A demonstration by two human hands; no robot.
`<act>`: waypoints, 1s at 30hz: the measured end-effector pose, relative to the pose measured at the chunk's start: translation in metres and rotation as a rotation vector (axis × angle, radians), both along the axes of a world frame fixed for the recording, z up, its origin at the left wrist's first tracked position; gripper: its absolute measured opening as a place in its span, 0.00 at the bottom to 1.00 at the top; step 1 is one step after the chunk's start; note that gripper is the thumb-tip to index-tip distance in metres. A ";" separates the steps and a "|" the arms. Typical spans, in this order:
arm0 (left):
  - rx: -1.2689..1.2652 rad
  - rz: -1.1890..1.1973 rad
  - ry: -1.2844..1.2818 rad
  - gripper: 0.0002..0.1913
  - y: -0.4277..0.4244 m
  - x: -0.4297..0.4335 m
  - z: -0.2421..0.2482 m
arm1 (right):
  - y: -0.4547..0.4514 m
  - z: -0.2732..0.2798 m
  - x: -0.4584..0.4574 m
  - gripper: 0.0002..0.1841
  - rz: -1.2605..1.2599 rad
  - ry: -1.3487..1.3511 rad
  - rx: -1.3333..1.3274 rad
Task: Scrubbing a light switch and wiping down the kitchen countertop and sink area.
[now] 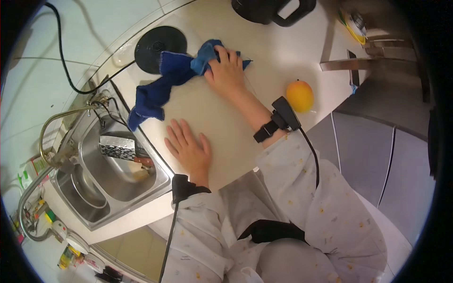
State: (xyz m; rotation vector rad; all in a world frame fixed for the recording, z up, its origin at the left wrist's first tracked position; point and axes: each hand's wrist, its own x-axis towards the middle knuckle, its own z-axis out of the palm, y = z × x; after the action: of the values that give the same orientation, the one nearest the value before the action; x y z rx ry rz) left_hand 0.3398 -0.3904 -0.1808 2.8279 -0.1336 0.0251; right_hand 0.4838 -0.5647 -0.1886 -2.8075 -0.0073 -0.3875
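My right hand (pixel 226 72) presses on a crumpled blue cloth (pixel 204 58), its fingers curled over the lighter blue part. The dark blue part of the cloth (pixel 152 99) trails across the beige countertop (pixel 226 141) to the sink's edge. My left hand (pixel 189 148) lies palm down on the countertop with fingers spread, holding nothing, beside the sink. A yellow-orange mango (pixel 299 96) sits on the counter to the right of my right forearm. A round black base (pixel 159 49) stands behind the cloth, partly behind its dark end.
On the left, a double-bowl steel sink (pixel 161 185) holds a cleaver (pixel 118 146) with a wooden handle. A curved faucet (pixel 24 215) reaches over it. A black handled vessel (pixel 262 10) stands at the back. Cables run from both my wrists.
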 end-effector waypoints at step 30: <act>0.084 -0.020 -0.078 0.30 0.003 -0.004 -0.006 | -0.002 0.014 -0.131 0.13 -0.027 0.036 0.253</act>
State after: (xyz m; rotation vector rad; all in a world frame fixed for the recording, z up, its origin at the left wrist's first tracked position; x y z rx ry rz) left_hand 0.3354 -0.3869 -0.1870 2.9097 -0.1842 0.1276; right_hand 0.3526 -0.5665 -0.1743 -2.5666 0.0820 -0.3202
